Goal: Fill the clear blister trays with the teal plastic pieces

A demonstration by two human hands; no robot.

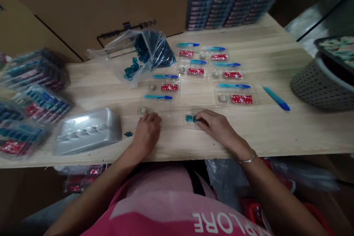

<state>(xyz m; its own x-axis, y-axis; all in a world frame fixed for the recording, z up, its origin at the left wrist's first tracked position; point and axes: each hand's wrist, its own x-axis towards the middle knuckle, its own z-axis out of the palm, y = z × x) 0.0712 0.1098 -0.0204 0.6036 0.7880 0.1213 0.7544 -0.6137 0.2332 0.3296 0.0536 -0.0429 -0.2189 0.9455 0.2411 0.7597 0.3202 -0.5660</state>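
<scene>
My left hand [148, 128] rests on the wooden table [276, 129] with its fingers curled, right by a clear blister tray [157, 104] that holds a teal and blue tool and a small block. What the fingers hold, if anything, is hidden. My right hand [214, 123] pinches a small teal piece [190, 118] against a clear tray at the table's front. Several filled clear trays [235, 94], each with a teal-blue tool, a red card and a small block, lie in rows beyond my hands.
A plastic bag of teal pieces [149, 53] lies at the back centre. A loose teal-blue tool [276, 98] and a grey perforated basket [318, 84] are on the right. A stack of empty silver trays [87, 131] and piles of packed trays [33, 88] sit left; more stacks [229, 0] stand behind.
</scene>
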